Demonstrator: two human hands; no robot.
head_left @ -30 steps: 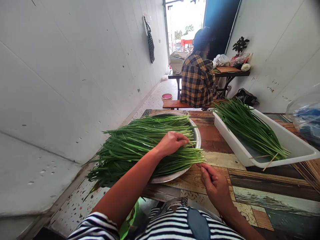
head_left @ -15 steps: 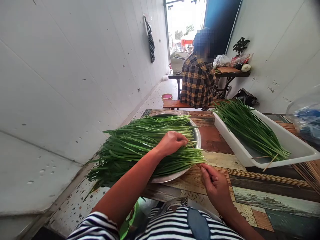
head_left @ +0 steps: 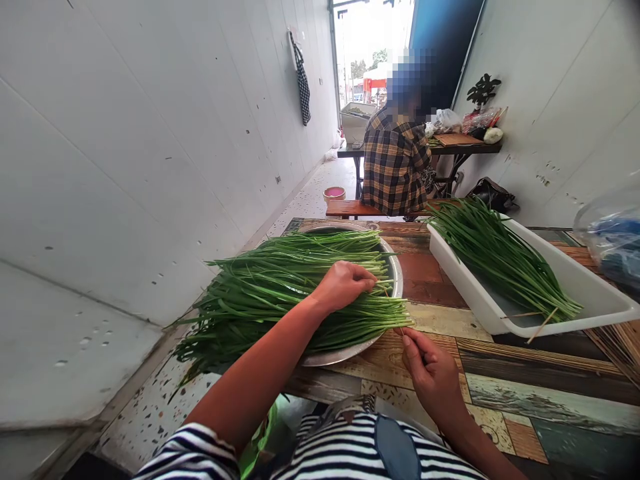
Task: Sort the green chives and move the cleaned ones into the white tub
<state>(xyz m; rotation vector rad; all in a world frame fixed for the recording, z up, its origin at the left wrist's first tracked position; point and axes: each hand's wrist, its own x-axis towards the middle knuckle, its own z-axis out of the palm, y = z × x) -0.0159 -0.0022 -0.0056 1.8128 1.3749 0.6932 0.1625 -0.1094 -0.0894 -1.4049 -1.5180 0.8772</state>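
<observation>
A broad bunch of green garlic chives (head_left: 260, 287) lies across a round metal basin (head_left: 397, 273), pale stem ends to the right and leaves hanging over the left side. My left hand (head_left: 345, 287) rests over the stems, thumb and fingertips pinched on chives near their pale ends. Just beyond the basin's right rim, my right hand (head_left: 433, 367) pinches a thin wooden skewer, most of it hidden at the stem ends of the nearest bunch. More chives (head_left: 505, 260) lie in a white plastic tray (head_left: 463, 287) at right, with thin sticks by their stems.
Loose thin sticks (head_left: 617, 347) lie beside the tray on the wood-patterned table (head_left: 500, 367). A clear plastic bag (head_left: 615, 233) stands at far right. A person in a plaid shirt (head_left: 395, 160) sits ahead on a bench (head_left: 343, 208). A wall (head_left: 125, 167) runs along the left.
</observation>
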